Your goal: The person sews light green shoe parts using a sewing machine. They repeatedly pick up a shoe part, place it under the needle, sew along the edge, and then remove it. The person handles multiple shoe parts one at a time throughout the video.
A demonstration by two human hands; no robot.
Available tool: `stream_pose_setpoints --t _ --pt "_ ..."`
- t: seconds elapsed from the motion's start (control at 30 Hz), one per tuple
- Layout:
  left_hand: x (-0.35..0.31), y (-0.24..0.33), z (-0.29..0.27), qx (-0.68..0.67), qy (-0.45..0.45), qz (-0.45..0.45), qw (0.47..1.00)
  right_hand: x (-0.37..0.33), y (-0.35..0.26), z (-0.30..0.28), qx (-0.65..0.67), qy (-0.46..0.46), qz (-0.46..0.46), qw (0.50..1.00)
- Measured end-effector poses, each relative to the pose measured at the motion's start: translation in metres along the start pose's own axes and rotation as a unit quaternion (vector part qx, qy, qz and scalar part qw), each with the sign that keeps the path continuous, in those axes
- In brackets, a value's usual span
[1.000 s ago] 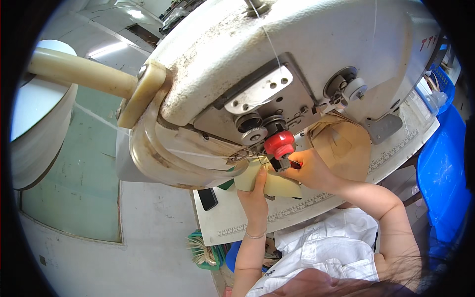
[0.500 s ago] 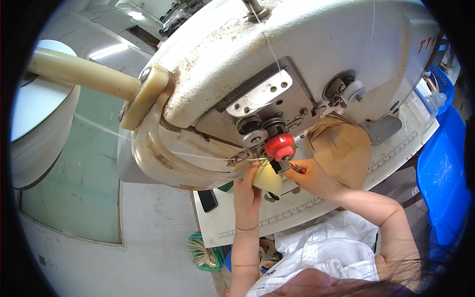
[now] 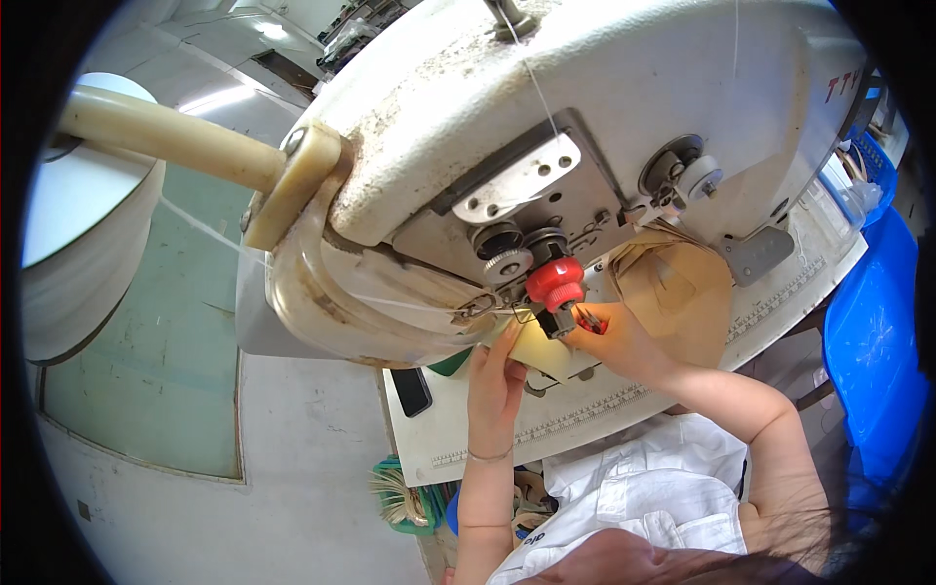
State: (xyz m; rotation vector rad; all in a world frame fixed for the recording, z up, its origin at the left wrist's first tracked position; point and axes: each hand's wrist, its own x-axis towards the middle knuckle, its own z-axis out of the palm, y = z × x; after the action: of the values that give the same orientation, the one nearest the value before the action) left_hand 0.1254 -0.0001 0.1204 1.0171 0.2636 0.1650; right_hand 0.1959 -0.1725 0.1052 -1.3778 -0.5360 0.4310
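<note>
A large white sewing machine (image 3: 429, 127) with a red knob (image 3: 554, 283) stands over my hands and partly hides their fingertips. Below the knob, my left hand (image 3: 495, 380) pinches the left edge of a curved, pale yellow sheet-like piece (image 3: 542, 353) between thumb and fingers. To the right of that piece, my right hand (image 3: 629, 346) is closed around a small red-and-dark tool (image 3: 591, 322), which looks like thread snips. Its fingertips are close to the pale piece, but whether they touch it is hidden. White thread runs down the machine's front.
Stacked tan pieces (image 3: 682, 292) lie right of my right hand on the white table (image 3: 575, 429), which has a ruler strip. A dark phone (image 3: 411, 392) is at its left edge. Blue plastic (image 3: 877, 341) hangs at right; a cream rod (image 3: 175, 136) juts left.
The pale piece has shifted slightly right and turned, showing more of its flat face. My left hand has tilted with it. My right hand still grips the red-and-dark tool.
</note>
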Motion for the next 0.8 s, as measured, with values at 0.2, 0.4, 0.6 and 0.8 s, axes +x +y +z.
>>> stream_pose_setpoints --t 0.2,0.4,0.6,0.8 --pt "-0.019 -0.004 0.022 0.189 0.046 0.088 0.977 0.0 -0.011 -0.005 -0.024 -0.006 -0.009 1.0" --pt "-0.008 -0.011 0.014 0.215 0.062 0.132 0.966 0.003 -0.014 -0.008 -0.052 -0.001 -0.033 0.998" --pt "0.01 -0.003 -0.002 0.153 0.05 0.082 0.984 0.0 -0.011 -0.004 -0.031 0.004 -0.015 0.999" --pt "0.002 0.005 0.004 0.063 0.032 0.019 0.997 -0.004 -0.005 -0.001 -0.012 0.011 0.011 1.0"
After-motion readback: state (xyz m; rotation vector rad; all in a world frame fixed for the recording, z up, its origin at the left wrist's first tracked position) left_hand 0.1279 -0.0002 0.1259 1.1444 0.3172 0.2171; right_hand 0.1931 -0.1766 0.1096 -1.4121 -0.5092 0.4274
